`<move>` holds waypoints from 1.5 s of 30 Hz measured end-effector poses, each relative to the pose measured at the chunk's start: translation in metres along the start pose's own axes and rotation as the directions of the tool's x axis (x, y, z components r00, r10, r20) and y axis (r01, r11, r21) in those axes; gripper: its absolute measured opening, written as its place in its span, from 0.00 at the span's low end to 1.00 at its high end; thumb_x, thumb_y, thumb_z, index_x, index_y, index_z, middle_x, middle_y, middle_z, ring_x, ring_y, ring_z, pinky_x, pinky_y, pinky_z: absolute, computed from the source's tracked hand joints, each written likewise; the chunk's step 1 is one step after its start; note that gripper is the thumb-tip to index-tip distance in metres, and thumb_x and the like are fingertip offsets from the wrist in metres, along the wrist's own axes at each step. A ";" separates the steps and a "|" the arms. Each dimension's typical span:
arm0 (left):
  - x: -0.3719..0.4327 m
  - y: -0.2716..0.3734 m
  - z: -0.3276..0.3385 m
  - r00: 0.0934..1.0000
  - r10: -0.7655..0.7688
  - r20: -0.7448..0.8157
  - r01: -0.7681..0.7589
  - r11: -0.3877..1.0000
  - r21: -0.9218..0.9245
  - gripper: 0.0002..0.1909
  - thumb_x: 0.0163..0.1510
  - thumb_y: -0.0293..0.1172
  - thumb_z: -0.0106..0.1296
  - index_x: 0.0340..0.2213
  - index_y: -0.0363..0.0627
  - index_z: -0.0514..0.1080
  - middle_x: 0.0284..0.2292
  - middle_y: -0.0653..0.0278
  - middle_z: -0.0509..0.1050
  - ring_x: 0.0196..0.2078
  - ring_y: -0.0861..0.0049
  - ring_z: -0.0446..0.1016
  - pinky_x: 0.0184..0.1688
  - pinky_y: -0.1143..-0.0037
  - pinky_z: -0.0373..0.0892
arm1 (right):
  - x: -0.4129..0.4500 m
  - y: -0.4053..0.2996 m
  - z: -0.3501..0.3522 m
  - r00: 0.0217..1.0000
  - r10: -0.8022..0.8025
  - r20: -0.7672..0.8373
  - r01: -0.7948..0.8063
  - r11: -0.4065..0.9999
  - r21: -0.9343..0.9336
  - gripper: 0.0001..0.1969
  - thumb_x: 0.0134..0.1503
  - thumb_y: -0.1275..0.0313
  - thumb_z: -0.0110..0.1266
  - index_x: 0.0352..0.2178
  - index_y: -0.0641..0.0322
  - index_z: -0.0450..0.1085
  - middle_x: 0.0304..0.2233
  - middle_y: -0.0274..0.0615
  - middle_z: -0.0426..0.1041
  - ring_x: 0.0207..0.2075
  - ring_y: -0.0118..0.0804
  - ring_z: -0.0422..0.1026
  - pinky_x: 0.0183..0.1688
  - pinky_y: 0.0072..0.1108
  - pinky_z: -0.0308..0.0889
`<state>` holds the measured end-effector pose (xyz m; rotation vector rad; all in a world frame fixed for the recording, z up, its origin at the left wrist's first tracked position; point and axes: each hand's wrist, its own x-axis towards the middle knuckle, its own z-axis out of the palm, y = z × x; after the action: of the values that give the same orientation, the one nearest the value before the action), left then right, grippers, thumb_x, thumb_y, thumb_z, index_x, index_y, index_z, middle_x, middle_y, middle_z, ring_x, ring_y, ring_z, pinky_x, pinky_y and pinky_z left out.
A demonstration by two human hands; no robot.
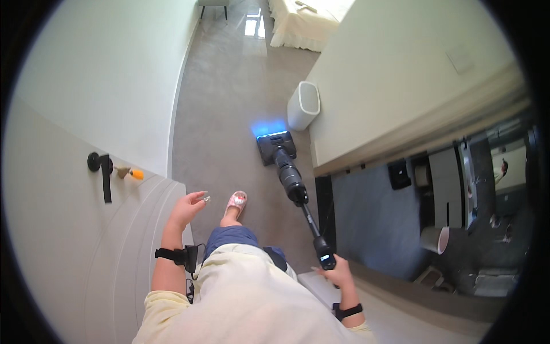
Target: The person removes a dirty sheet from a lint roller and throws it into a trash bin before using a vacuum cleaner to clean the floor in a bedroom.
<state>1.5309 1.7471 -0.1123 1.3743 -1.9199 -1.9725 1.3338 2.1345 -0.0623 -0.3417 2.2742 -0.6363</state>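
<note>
My right hand (pixel 342 271) is wrapped around the handle of a black cordless floor washer or stick vacuum (pixel 290 175), just below its lit display. Its slim tube slants forward to a wide floor head (pixel 276 148), which rests on the grey floor and throws blue light ahead. My left hand (pixel 184 211) hangs in front of a pale door, thumb and fingers apart. A tiny sparkling bit (pixel 207 199) shows at the thumb tip; whether it is a nail ornament or a loose thing is too small to tell.
The door (pixel 129 232) on the left has a black lever handle (pixel 105 178) and keys with an orange tag (pixel 136 174). A white bin (pixel 303 105) stands against the right wall beyond the floor head. A bed (pixel 296 30) is farther off. To the right opens a bathroom (pixel 369 215).
</note>
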 end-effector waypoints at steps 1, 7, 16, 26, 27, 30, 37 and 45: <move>0.012 0.006 -0.003 0.999 -0.030 -0.022 0.029 0.999 -0.022 0.20 0.47 0.30 0.48 0.44 0.40 0.65 0.36 0.62 0.71 0.38 0.80 0.68 0.42 0.80 0.62 | 0.020 -0.004 0.010 1.000 0.018 -0.014 -0.018 1.000 0.018 0.19 0.31 0.65 0.64 0.26 0.65 0.68 0.16 0.36 0.69 0.18 0.26 0.68 0.25 0.21 0.64; 0.060 0.037 -0.055 0.997 -0.029 -0.077 0.022 0.995 -0.092 0.20 0.46 0.29 0.47 0.43 0.39 0.65 0.36 0.60 0.71 0.39 0.79 0.68 0.42 0.79 0.63 | 0.135 -0.105 0.030 0.999 -0.049 -0.022 0.054 0.964 0.260 0.16 0.35 0.68 0.63 0.14 0.63 0.61 0.10 0.33 0.62 0.11 0.24 0.61 0.16 0.17 0.58; 0.056 0.039 -0.086 0.961 -0.220 -0.167 0.192 0.967 -0.168 0.20 0.45 0.28 0.48 0.43 0.38 0.65 0.33 0.62 0.71 0.36 0.80 0.68 0.39 0.80 0.64 | 0.324 -0.259 0.022 0.992 -0.121 0.027 0.101 0.914 0.392 0.10 0.38 0.73 0.61 0.15 0.63 0.64 0.11 0.33 0.62 0.11 0.25 0.60 0.14 0.17 0.55; 0.026 -0.011 -0.098 0.888 -0.363 -0.282 0.305 0.924 -0.231 0.21 0.45 0.28 0.49 0.43 0.38 0.65 0.34 0.60 0.71 0.37 0.79 0.69 0.40 0.80 0.64 | 0.367 -0.305 0.049 0.990 -0.113 0.079 0.038 0.775 0.630 0.10 0.41 0.73 0.58 0.15 0.63 0.64 0.11 0.33 0.61 0.10 0.27 0.60 0.16 0.19 0.56; 0.027 -0.013 -0.098 0.886 -0.371 -0.278 0.315 0.922 -0.227 0.21 0.45 0.28 0.49 0.43 0.38 0.65 0.34 0.60 0.71 0.37 0.79 0.69 0.40 0.80 0.64 | 0.358 -0.297 0.049 0.991 -0.103 0.083 0.028 0.775 0.632 0.10 0.41 0.73 0.58 0.15 0.63 0.64 0.11 0.33 0.61 0.10 0.27 0.60 0.16 0.19 0.56; 0.024 -0.019 -0.098 0.905 -0.315 -0.288 0.290 0.949 -0.126 0.22 0.45 0.28 0.49 0.44 0.38 0.64 0.34 0.58 0.71 0.37 0.78 0.69 0.40 0.79 0.64 | 0.307 -0.259 0.050 0.988 -0.076 0.137 -0.046 0.691 0.721 0.08 0.42 0.75 0.57 0.16 0.63 0.64 0.10 0.33 0.60 0.11 0.27 0.59 0.17 0.20 0.56; 0.028 -0.020 -0.064 0.971 -0.125 -0.205 0.142 0.988 0.068 0.22 0.45 0.29 0.49 0.44 0.40 0.64 0.34 0.58 0.71 0.37 0.76 0.69 0.39 0.79 0.65 | 0.180 -0.149 0.054 0.985 -0.040 0.169 -0.114 0.587 0.802 0.09 0.43 0.78 0.51 0.14 0.61 0.60 0.10 0.36 0.60 0.12 0.29 0.60 0.17 0.18 0.55; -0.030 -0.064 0.003 0.997 0.057 -0.044 -0.049 0.987 0.155 0.21 0.45 0.28 0.49 0.44 0.39 0.64 0.33 0.60 0.71 0.35 0.78 0.69 0.37 0.80 0.65 | -0.005 0.023 0.078 0.991 -0.004 0.137 -0.081 0.792 0.605 0.09 0.37 0.78 0.59 0.13 0.63 0.63 0.10 0.34 0.62 0.09 0.26 0.60 0.14 0.17 0.55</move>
<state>1.5797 1.7817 -0.1502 1.3760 -2.1026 -1.7838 1.3917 2.1296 -0.1191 -0.0125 1.8145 -1.2416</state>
